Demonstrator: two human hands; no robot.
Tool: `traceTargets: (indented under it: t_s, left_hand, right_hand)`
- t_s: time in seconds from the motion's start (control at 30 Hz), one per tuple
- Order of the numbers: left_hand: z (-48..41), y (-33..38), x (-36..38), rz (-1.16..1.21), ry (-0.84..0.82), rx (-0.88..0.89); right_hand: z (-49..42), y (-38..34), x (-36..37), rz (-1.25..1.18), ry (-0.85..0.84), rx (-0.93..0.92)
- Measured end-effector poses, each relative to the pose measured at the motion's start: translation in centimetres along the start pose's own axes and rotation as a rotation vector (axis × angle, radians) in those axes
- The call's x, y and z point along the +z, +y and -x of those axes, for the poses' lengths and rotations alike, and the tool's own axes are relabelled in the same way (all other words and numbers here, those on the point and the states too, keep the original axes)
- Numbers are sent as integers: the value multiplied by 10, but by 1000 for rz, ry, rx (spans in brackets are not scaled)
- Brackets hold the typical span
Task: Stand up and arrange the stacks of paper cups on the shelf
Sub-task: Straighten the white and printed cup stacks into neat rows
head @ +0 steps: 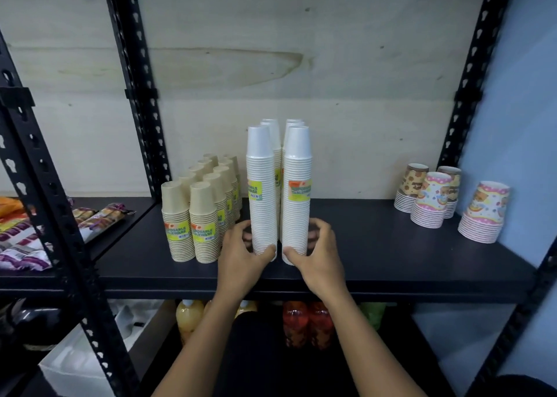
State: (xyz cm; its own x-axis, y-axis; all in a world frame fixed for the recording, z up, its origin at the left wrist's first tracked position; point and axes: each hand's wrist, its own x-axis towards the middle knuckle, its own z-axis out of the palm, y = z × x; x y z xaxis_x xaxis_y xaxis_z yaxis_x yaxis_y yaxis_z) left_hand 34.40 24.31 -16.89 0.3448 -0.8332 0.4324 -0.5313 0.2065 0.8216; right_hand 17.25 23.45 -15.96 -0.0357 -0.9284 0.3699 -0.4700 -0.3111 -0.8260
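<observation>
White cup stacks (pixel 272 139): upright in the middle of the black shelf (pixel 376 246), two tall ones in front, close side by side, more right behind. Left front stack (pixel 261 209) gripped near its bottom by the left hand (pixel 241 255), fingers and thumb curled around it. Right front stack (pixel 297 213) gripped the same way by the right hand (pixel 319 252). Beige cup stacks (pixel 193 216) just beside on the left, in two rows. Short patterned cup stacks (pixel 434 197) well apart on the right. Drink bottles (pixel 301 321) on the level below
</observation>
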Motion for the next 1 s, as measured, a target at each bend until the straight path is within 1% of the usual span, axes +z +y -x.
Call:
traceTargets:
  t_s: [0.1, 0.17, 0.23, 0.3, 0.4, 0.63, 0.83, 1.0]
  left_hand:
    - [3, 4, 5, -63, 30, 14]
    - [4, 5, 5, -54, 33, 12]
    - [2, 4, 1, -28, 14, 16]
    - [2, 1, -3, 7, -47, 43]
    - [2, -3, -8, 68, -86, 39]
    - [3, -10, -2, 62, -51, 82]
    - [2, -10, -1, 74, -37, 90]
    - [4, -8, -2, 86, -31, 80]
  right_hand:
    - [3, -3, 7, 120, 55, -10]
    - [5, -3, 8, 167, 70, -18]
    - [6, -2, 7, 182, 50, -43]
    - [7, 2, 3, 175, 4, -63]
    - [7, 5, 1, 190, -61, -60]
    - [7, 7, 10, 238, 50, -59]
    - [7, 8, 13, 247, 99, -71]
    - [8, 9, 13, 236, 101, -82]
